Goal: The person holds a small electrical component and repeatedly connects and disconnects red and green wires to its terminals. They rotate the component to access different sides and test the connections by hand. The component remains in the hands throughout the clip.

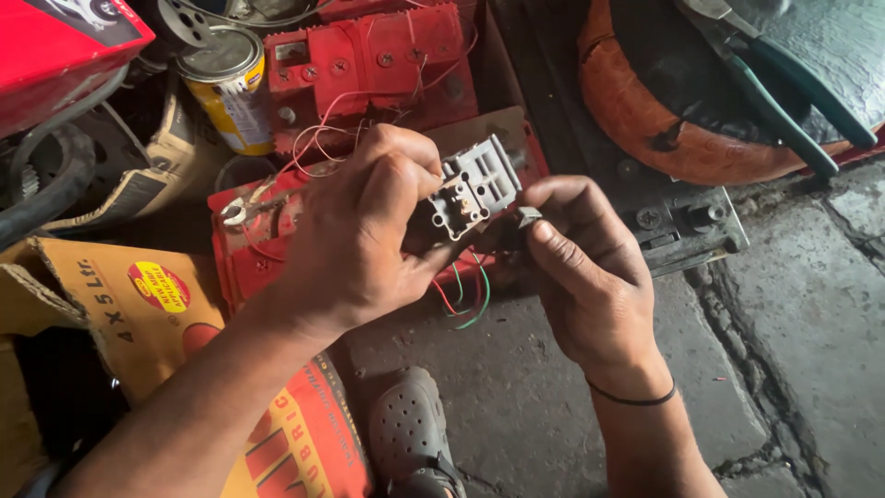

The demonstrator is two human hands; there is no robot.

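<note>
My left hand (364,231) grips a small grey plastic electrical part (472,187) with metal contacts on its face, held up over the floor. Red and green wires (463,293) hang from its underside. My right hand (581,263) pinches a small grey piece (527,216) between thumb and fingertips, right beside the part's lower right corner. A thin black band circles my right wrist. Both hands hover in front of a red battery (241,249).
A second red battery (369,65) with thin wires stands behind, next to a yellow tin can (229,85). Cardboard boxes (138,304) lie at left. A grey clog (412,433) rests on the cracked concrete floor. Green-handled pliers (784,101) lie on an orange-rimmed round object at upper right.
</note>
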